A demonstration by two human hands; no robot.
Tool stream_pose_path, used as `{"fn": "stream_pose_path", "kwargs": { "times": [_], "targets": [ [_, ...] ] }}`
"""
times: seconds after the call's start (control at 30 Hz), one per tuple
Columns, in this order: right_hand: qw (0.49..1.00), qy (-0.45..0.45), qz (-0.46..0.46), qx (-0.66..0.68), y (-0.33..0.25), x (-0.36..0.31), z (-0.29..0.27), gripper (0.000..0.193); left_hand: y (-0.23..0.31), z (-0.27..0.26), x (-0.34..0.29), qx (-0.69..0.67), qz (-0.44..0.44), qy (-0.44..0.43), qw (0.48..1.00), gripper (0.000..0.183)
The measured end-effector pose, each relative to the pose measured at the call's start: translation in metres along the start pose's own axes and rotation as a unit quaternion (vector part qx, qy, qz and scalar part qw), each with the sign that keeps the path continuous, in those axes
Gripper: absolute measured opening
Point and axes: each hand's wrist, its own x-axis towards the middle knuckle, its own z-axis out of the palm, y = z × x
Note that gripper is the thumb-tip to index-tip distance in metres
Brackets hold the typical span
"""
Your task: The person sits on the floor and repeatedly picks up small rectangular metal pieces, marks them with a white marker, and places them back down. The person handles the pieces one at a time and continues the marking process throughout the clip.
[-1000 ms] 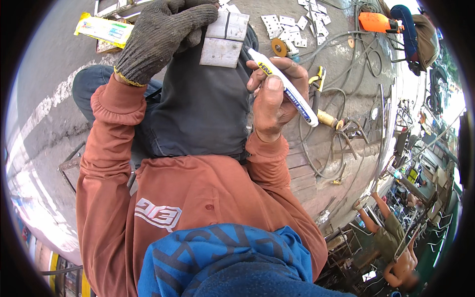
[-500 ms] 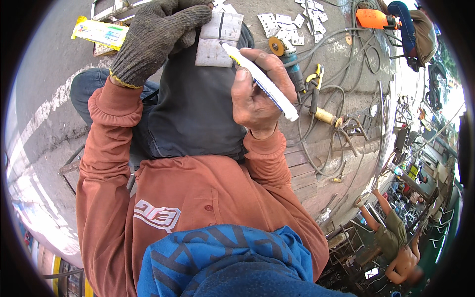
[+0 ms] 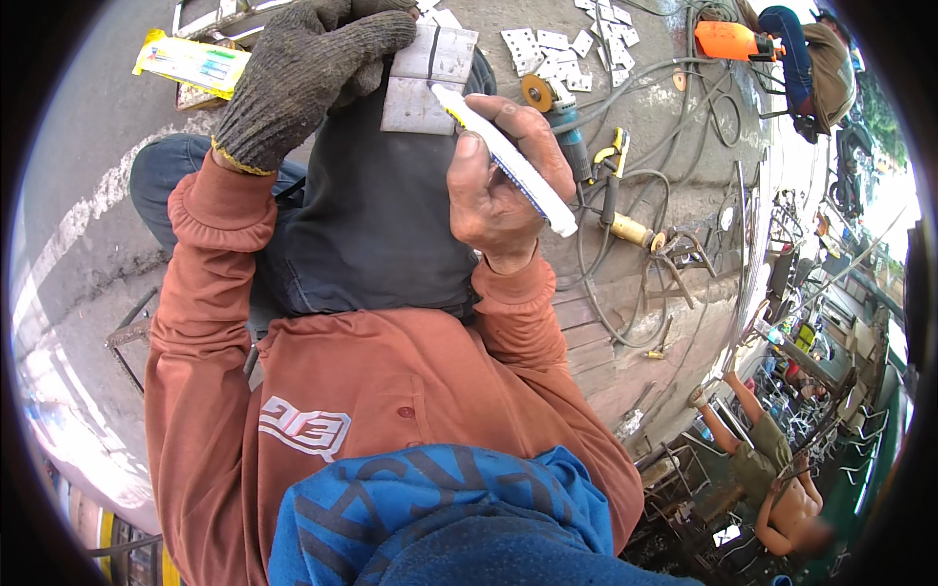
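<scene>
Two flat grey metal plates (image 3: pixel 418 105) lie edge to edge over my dark-trousered knee. A dark line crosses the upper plate. My left hand (image 3: pixel 293 83), in a dark knitted glove, is closed at the upper left edge of the plates, its thumb reaching onto them; some fingertips are hidden. In my bare right hand (image 3: pixel 508 181) is a white marker (image 3: pixel 513 166), pinched between thumb and fingers and slanting down to the right. Its dark tip is at the lower plate, near the seam and in line with the drawn mark.
Loose white plates with holes (image 3: pixel 557 59) lie on the ground ahead. To the right are an angle grinder (image 3: pixel 567 127), a yellow tool (image 3: pixel 633 230), tangled cables and an orange bottle (image 3: pixel 725 41). A yellow packet (image 3: pixel 192 63) sits at left. Other people are at right.
The view has shifted slightly, moving the scene a little to the left. Both hands keep nearly the same pose, with the marker tip still at the seam between the plates.
</scene>
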Motion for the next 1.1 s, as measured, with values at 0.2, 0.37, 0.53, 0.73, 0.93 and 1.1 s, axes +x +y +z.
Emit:
{"fn": "stream_pose_path", "kwargs": {
  "times": [0.2,0.37,0.53,0.73,0.93,1.1],
  "targets": [
    [1.0,-0.019,0.004,-0.014,-0.002,-0.001,-0.006,0.027,0.001,-0.001,-0.002,-0.01,0.013,-0.006,1.0,0.016],
    [1.0,-0.019,-0.005,0.005,0.001,-0.005,-0.01,0.022,0.003,0.0,-0.004,0.001,0.026,-0.003,1.0,0.015],
    [0.994,-0.001,0.01,0.106,0.005,-0.009,-0.011,0.026,0.005,0.005,-0.006,-0.027,0.006,0.017,0.999,0.015],
    [0.995,-0.03,-0.007,-0.095,0.005,0.004,-0.003,0.049,-0.016,-0.007,-0.004,-0.23,0.009,0.023,0.973,0.013],
    [0.995,-0.08,0.06,0.004,-0.011,-0.008,-0.008,0.041,-0.054,-0.087,0.025,-0.304,0.107,0.153,0.934,0.014],
    [0.941,0.146,0.253,0.17,0.063,0.02,-0.046,0.031,-0.096,-0.168,0.018,-0.173,0.184,0.251,0.935,0.014]
  ]
}}
